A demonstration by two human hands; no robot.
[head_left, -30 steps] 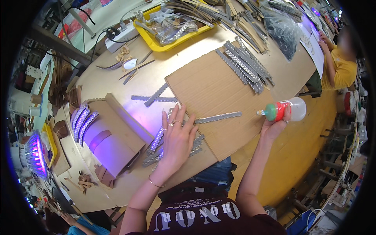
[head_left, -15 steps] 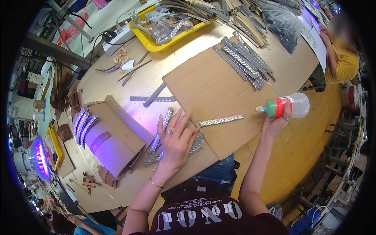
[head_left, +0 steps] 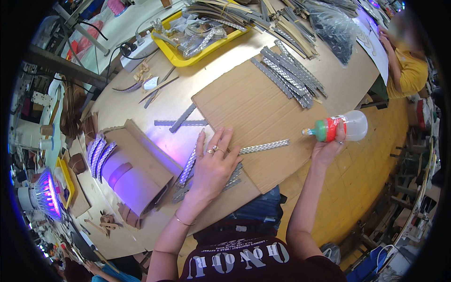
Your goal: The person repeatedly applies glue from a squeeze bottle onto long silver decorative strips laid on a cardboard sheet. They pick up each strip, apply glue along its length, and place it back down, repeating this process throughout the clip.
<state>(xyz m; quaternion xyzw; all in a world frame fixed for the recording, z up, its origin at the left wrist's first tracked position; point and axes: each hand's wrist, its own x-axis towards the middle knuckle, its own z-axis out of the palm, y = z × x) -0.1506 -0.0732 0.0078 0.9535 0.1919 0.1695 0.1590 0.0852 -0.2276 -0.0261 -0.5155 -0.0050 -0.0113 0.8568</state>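
My right hand (head_left: 327, 149) is wrapped round a clear squeeze bottle (head_left: 356, 126) with a red band and a green cap. The bottle lies sideways in the air, its nozzle toward the left, beyond the cardboard sheet's right edge. My left hand (head_left: 213, 164) rests palm down with fingers stretched and apart, its fingertips at the sheet's left edge. Beside those fingers a silver braided strip (head_left: 265, 146) lies on the cardboard sheet (head_left: 244, 103), its left end partly covered by the hand. Another braided strip (head_left: 188, 165) and some grey strips (head_left: 233, 177) lie partly under this hand.
A bundle of grey and silver strips (head_left: 291, 77) lies on the sheet's far right. A yellow tray (head_left: 181, 61) of braided pieces stands behind. At left, a folded brown cardboard piece (head_left: 141, 164) carries curved braided strips, near a purple-lit lamp (head_left: 47, 193). A person in yellow (head_left: 411, 70) works far right.
My left hand has moved slightly right, its fingers now close to the strip on the cardboard. The bottle stays in my right hand, and the whole view has shifted a little.
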